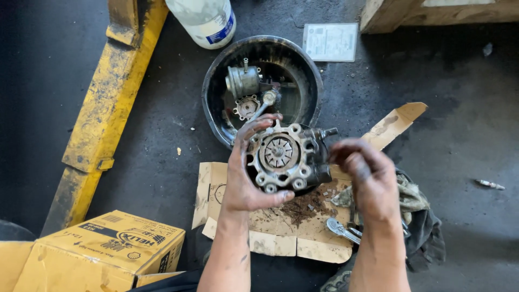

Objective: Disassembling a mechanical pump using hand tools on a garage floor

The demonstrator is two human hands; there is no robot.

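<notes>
My left hand (240, 173), grimy with grease, grips a round metal pump housing (286, 157) from its left side, thumb under the bottom edge. The housing shows a ring of bolt holes and a slotted rotor in its middle. My right hand (367, 176) hovers at the housing's right side, fingers bent together near its threaded fitting; whether it touches or holds anything there is unclear. Both hands are above a dirty sheet of flattened cardboard (270, 238) on the dark floor.
A black round basin (216, 97) behind holds a metal cylinder part (242, 81) and a small gear-like part (247, 107). A wrench (341, 230) and rags (416, 216) lie at right. A yellow steel beam (108, 108), a yellow carton (102, 251), a white jug (205, 19) and a paper card (331, 41) surround.
</notes>
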